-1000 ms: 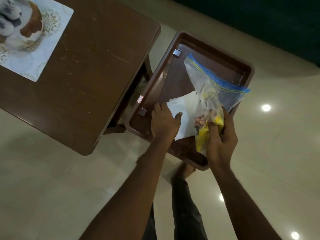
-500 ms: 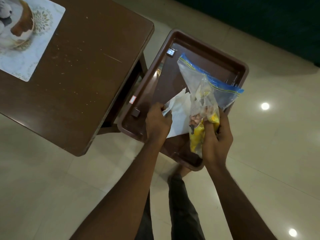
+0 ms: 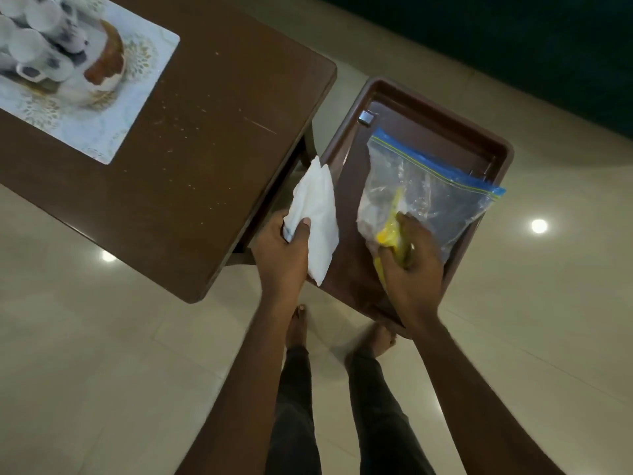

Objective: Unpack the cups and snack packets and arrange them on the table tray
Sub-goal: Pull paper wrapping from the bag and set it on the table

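- White folded paper (image 3: 317, 207) has left the brown plastic tray (image 3: 445, 111), pinched in left hand (image 3: 282, 255) grip.
- Over the tray, right hand (image 3: 411, 272) grip clutches clear blue-sealed zip bag (image 3: 438, 190); unpacking underway.

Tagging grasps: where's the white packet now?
Head view, centre: the white packet is pinched in the left hand, over the gap between the table and the tray, left of the zip bag.

The brown table (image 3: 205, 149) bears a patterned mat (image 3: 137, 97); the brown tray (image 3: 445, 113) beside it holds a zip bag (image 3: 438, 190).
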